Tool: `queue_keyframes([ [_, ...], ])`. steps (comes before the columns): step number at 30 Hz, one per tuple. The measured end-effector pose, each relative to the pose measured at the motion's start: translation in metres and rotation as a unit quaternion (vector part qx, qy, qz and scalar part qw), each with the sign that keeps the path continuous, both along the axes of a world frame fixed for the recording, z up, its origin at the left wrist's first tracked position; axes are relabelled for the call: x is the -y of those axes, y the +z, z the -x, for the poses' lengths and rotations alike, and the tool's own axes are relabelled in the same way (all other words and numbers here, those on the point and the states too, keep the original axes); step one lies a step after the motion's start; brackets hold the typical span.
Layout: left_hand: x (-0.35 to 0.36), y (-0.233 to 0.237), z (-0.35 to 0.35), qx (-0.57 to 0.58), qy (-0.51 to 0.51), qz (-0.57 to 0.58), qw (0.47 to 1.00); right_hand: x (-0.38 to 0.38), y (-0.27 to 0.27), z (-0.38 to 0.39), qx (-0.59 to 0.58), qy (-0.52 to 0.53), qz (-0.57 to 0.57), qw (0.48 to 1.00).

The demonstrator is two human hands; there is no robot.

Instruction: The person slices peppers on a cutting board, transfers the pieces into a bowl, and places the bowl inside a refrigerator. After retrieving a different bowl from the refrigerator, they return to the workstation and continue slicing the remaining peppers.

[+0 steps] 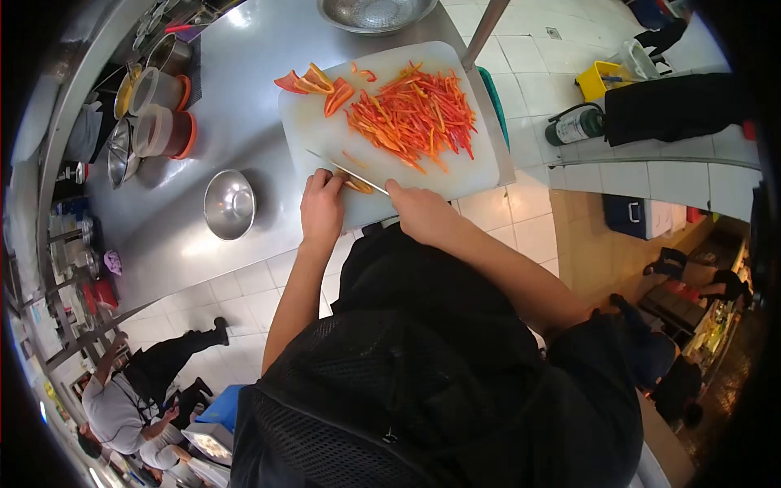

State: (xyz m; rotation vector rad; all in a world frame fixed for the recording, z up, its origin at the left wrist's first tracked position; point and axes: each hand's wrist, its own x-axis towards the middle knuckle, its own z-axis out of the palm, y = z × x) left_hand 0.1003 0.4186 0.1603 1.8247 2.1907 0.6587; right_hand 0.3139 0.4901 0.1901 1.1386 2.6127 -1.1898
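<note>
My right hand (425, 213) is closed around the handle of a knife (362, 179), whose blade points left across the near edge of the white cutting board (313, 134). My left hand (323, 203) has its fingertips bent down onto a piece of bell pepper (356, 185) next to the blade. A large heap of thin red and orange pepper strips (415, 114) covers the right part of the board. Several wider pepper pieces (313, 80) lie at its far left corner.
A small steel bowl (229, 205) stands on the steel table (260, 106) left of the board. A larger steel bowl (377, 12) is beyond it. Plastic tubs (154, 130) with orange lids line the left. Co-workers (122, 403) are at lower left and right.
</note>
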Motion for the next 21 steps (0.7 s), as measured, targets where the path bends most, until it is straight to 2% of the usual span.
queue_keyframes([
  [5,0.008,-0.005,-0.002,-0.022,-0.005,0.003,1.000,-0.016,0.006,-0.026,-0.003,-0.002,0.085,0.996],
  [7,0.010,-0.005,-0.002,-0.013,-0.002,-0.006,1.000,-0.021,0.005,-0.044,-0.068,-0.030,0.061,0.995],
  [8,0.010,-0.006,-0.001,-0.008,-0.003,-0.017,1.000,-0.020,0.005,-0.049,-0.024,-0.049,0.036,0.998],
  [12,0.009,-0.005,-0.002,0.012,0.000,-0.029,1.000,-0.011,0.019,-0.040,0.020,-0.068,-0.007,0.997],
  [14,0.007,-0.007,0.002,0.016,-0.008,-0.030,0.999,-0.001,0.024,-0.037,0.008,-0.010,-0.034,0.999],
  [17,0.008,-0.008,0.001,0.031,-0.015,-0.013,0.999,0.007,0.027,-0.034,0.038,0.019,-0.014,0.999],
  [21,0.006,-0.002,0.001,0.042,-0.013,0.014,0.999,0.012,0.048,-0.036,0.014,0.041,-0.033,0.999],
])
